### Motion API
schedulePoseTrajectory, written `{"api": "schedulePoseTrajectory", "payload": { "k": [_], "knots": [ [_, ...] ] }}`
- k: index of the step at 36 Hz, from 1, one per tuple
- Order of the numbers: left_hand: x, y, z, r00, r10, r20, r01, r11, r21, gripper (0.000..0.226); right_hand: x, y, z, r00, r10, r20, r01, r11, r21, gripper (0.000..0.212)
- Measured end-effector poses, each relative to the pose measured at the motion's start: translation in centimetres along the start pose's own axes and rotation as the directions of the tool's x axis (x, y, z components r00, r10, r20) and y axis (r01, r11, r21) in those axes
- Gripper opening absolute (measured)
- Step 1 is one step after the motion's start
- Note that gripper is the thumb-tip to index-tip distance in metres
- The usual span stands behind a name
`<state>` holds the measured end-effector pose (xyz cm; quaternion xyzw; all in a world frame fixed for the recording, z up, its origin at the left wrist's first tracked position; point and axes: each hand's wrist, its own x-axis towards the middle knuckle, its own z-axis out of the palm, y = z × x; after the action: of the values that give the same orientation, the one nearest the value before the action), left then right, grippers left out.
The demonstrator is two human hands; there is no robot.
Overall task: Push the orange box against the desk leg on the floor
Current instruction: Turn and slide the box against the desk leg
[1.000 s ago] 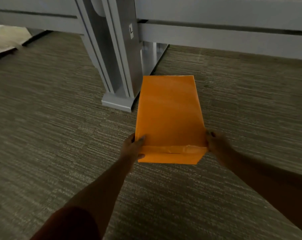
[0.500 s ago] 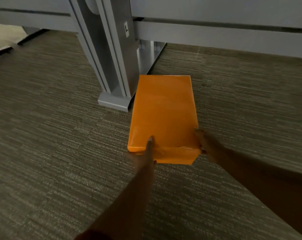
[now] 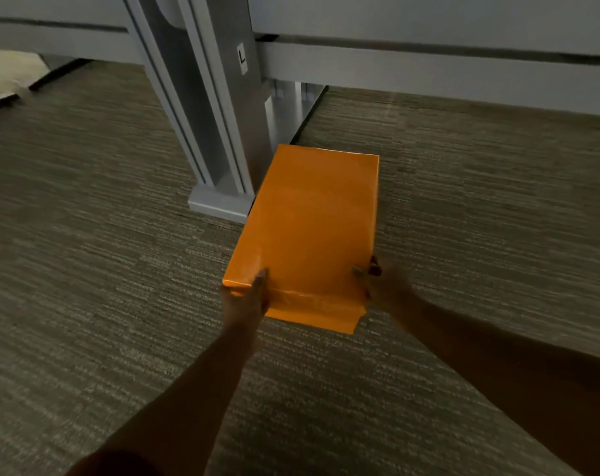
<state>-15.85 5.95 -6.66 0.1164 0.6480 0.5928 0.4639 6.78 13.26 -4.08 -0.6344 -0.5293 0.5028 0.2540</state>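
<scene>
The orange box (image 3: 312, 228) lies flat on the carpet, its long axis pointing away from me. Its far left edge sits right beside the foot of the grey desk leg (image 3: 219, 139); I cannot tell if they touch. My left hand (image 3: 245, 297) presses against the box's near left corner, fingers together on its end face. On the near right corner, my right hand (image 3: 382, 286) grips the side with its fingers curled around the edge.
Grey striped carpet (image 3: 85, 269) spreads all around. A grey desk beam (image 3: 429, 73) runs across the back right, with another low panel (image 3: 51, 36) at the back left. A second support (image 3: 291, 104) stands behind the leg.
The box has slid forward and left towards the leg's foot. My left hand shifted from the box's left side onto its near end.
</scene>
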Motion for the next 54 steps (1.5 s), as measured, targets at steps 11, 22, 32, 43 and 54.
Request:
{"api": "schedulePoseTrajectory", "payload": {
  "k": [11,22,32,43,54],
  "knots": [
    [1.3,2.0,-1.0,0.99,0.059,-0.124,-0.021,0.959,0.282,0.084,0.6,-0.3,-0.4,0.982,0.09,0.167,-0.13,0.961,0.245,0.044],
    [3.8,5.6,-2.7,0.969,0.183,-0.165,-0.092,0.889,0.448,0.041,0.3,-1.1,2.3,0.976,0.035,0.214,-0.076,0.98,0.182,0.07],
    [5.6,6.2,-3.2,0.953,0.196,-0.231,-0.072,0.887,0.457,0.045,1.4,-2.8,3.4,0.971,0.046,0.235,-0.098,0.971,0.216,0.082],
    [7.0,6.0,-2.3,0.958,0.155,-0.243,-0.039,0.906,0.422,0.054,2.8,-3.8,2.7,0.953,0.052,0.299,-0.128,0.962,0.239,0.075],
    [2.9,1.2,1.5,0.977,-0.012,-0.213,0.011,1.0,-0.004,0.08,-0.8,-1.3,6.0,0.995,0.012,0.099,-0.027,0.988,0.15,0.074]
  ]
}}
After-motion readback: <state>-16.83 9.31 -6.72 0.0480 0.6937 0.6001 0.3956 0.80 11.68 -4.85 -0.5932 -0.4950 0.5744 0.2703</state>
